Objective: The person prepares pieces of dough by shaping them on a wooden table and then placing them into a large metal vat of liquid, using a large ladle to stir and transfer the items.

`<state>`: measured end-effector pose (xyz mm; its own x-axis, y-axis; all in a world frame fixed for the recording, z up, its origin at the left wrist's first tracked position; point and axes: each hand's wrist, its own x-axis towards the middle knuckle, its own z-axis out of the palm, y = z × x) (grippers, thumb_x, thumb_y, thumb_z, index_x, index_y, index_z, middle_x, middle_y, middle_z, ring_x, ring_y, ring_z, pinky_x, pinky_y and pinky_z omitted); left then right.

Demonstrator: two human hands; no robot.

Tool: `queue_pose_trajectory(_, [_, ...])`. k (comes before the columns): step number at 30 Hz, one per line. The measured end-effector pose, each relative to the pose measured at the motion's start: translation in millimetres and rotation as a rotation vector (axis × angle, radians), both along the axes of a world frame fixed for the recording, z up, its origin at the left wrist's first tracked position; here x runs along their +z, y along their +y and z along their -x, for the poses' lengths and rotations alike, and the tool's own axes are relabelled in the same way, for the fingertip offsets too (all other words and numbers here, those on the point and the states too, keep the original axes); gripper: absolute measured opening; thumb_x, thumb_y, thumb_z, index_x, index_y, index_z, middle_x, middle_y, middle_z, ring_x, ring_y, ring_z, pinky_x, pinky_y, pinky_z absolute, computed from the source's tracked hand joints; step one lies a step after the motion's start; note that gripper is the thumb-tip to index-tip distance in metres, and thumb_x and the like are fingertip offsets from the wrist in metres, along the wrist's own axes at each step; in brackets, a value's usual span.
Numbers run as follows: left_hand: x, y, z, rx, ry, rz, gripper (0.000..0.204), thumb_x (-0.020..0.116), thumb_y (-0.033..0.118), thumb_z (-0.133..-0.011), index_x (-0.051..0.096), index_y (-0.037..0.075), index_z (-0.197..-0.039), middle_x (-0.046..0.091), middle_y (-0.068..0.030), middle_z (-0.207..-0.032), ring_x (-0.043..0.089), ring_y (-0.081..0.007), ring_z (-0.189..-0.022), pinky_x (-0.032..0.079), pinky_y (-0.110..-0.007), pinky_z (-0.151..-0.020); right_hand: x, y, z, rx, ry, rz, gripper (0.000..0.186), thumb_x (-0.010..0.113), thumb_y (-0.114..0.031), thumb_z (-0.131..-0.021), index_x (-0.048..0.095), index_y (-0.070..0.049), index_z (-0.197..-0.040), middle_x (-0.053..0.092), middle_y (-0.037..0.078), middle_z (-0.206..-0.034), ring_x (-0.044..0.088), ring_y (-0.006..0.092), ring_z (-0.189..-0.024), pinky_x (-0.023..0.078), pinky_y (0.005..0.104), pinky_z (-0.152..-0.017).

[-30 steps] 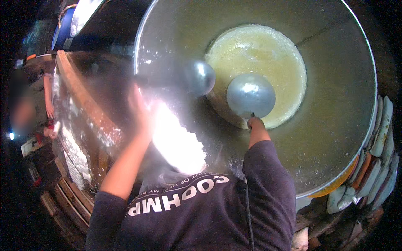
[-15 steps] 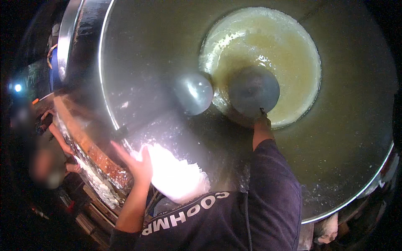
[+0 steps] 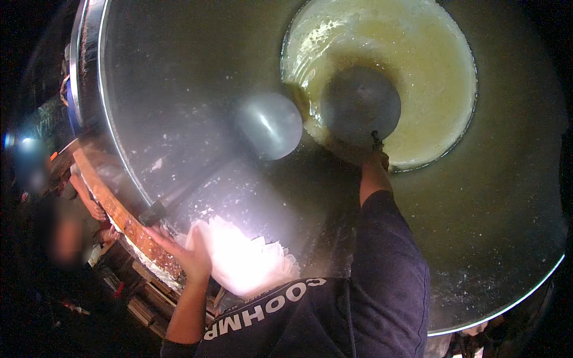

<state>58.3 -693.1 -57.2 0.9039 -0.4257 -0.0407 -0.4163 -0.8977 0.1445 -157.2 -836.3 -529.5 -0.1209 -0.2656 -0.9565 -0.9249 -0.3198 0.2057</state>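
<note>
A wide metal pan (image 3: 477, 221) fills most of the view, with a round pool of pale yellow liquid (image 3: 430, 89) in it. Over the near part of that pool, my right hand (image 3: 375, 161) grips the near edge or short handle of a dark round pan (image 3: 361, 104). My left hand (image 3: 188, 250) has its fingers stretched out and thumb apart, beside an overexposed white bundle with ruffled edges (image 3: 245, 256). Its fingertips lie close to the dark handle end of a long-handled ladle (image 3: 271, 125); contact is unclear. The ladle's shiny bowl is left of the dark pan.
A curved wooden board (image 3: 119, 209), whitish along its outer side, stands beyond the pan's left rim. Another person's arm (image 3: 86, 194) reaches in behind it. Wooden slats (image 3: 146, 301) lie lower left. Steam or glare blurs the pan's left part.
The view has shifted, so the pan's left rim sits farther left and the liquid higher. My left hand has moved slightly left and down; my right hand and the dark pan are slightly higher.
</note>
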Motion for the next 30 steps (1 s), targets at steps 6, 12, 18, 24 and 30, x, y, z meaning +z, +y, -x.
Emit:
queue_pose_trajectory(6, [-2,0,-1,0.033,-0.014,-0.028,0.086,0.052,0.001,-0.073,-0.014,0.003,-0.129,0.002,-0.0297,-0.131,0.006,-0.035,-0.124,0.004,-0.039,-0.101,-9,-1,-11,-0.01,0.015,-0.004,0.068,0.063,-0.027,-0.067,0.026,-0.007,-0.121,0.032,0.012,-0.124,0.05,0.0332,-0.099,0.047,0.0452,-0.071])
queue_pose_trajectory(12, [-3,1,-1,-0.011,-0.034,-0.032,0.084,0.053,0.0,-0.073,-0.009,0.001,-0.13,0.003,-0.0241,-0.134,0.01,-0.0303,-0.125,0.004,-0.036,-0.102,-19,-6,-15,-0.007,0.025,-0.005,0.072,0.062,-0.028,-0.068,0.022,-0.007,-0.123,0.029,0.012,-0.126,0.05,0.0341,-0.099,0.047,0.046,-0.07])
queue_pose_trajectory(18, [-4,6,-2,-0.035,-0.073,-0.097,0.085,0.054,-0.001,-0.072,-0.009,0.001,-0.13,0.002,-0.0224,-0.134,0.01,-0.0309,-0.125,0.006,-0.038,-0.102,-32,-8,-15,0.005,0.034,-0.003,0.075,0.062,-0.029,-0.068,0.017,-0.007,-0.125,0.025,0.012,-0.129,0.049,0.035,-0.1,0.047,0.0469,-0.07])
queue_pose_trajectory(24, [-4,4,-2,-0.055,-0.063,-0.09,0.086,0.052,0.0,-0.069,-0.011,-0.001,-0.129,0.006,-0.0255,-0.131,0.009,-0.0324,-0.124,0.002,-0.038,-0.101,-39,-12,-12,0.013,0.032,0.003,0.079,0.061,-0.03,-0.069,0.013,-0.008,-0.128,0.022,0.012,-0.131,0.048,0.0359,-0.1,0.047,0.0477,-0.07])
queue_pose_trajectory(30, [-4,4,-2,-0.05,-0.09,-0.097,0.087,0.056,-0.002,-0.068,-0.004,0.0,-0.13,0.006,-0.0206,-0.134,0.013,-0.0303,-0.125,0.008,-0.037,-0.102,-49,-22,-13,0.028,0.036,0.001,0.083,0.061,-0.031,-0.07,0.008,-0.008,-0.13,0.018,0.012,-0.134,0.048,0.0368,-0.101,0.047,0.0486,-0.07])
